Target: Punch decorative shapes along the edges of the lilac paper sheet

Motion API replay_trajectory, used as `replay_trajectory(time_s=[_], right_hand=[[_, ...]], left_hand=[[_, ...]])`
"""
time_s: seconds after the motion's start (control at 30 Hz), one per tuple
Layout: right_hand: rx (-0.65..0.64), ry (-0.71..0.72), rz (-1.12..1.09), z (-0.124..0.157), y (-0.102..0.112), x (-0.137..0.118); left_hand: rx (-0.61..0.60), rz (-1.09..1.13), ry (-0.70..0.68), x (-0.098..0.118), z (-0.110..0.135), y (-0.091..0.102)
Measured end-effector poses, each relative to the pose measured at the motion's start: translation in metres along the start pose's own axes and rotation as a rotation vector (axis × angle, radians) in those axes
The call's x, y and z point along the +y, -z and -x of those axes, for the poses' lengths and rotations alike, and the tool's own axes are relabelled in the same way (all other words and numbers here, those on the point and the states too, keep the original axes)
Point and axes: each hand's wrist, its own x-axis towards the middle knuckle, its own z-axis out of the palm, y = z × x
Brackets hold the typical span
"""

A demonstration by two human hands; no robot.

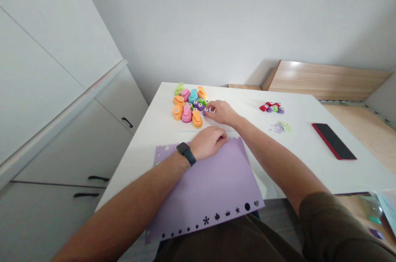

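A purple sheet of paper (216,179) lies over the table's front edge, with shapes such as a star, crown, leaf and heart cut along its near edge. My left hand (210,141), wearing a watch (186,153), is closed at the sheet's far edge with fingers curled on it. Farther off, my right hand (221,112) pinches a small purple paper punch (206,111) at the right side of a cluster of punches. Around it are small purple and green punches (201,101), a larger orange punch (197,118) and a pink punch (187,114).
On the right of the white table (297,175) sit several small red, purple and green punches (272,107). A pile of purple and green paper cutouts (282,127) lies nearer. Farther right is a dark flat case with a red edge (334,141). White cabinets (117,130) stand left.
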Motion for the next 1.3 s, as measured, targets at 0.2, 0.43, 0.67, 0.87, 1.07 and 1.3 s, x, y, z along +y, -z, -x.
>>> replay_trajectory(time_s=[0.2, 0.43, 0.67, 0.87, 1.07, 1.3], right_hand=[[0.109, -0.131, -0.371, 0.031, 0.029, 0.012], [0.027, -0.169, -0.872, 0.092, 0.062, 0.021], [0.052, -0.237, -1.145, 0.126, 0.046, 0.036], [0.12, -0.299, -1.27, 0.13, 0.046, 0.047], [0.152, -0.289, -1.315, 0.131, 0.051, 0.049], [0.249, -0.291, -1.333, 0.132, 0.055, 0.051]], left_hand=[[0.025, 0.007, 0.03, 0.001, 0.0, 0.003], [0.049, 0.059, 0.068, -0.001, 0.001, 0.005], [0.034, 0.129, 0.121, -0.001, -0.001, 0.006], [0.053, 0.127, 0.194, -0.001, -0.008, 0.014], [0.051, 0.246, 0.317, -0.003, -0.015, 0.031], [0.154, 0.403, 0.507, 0.0, -0.013, 0.031]])
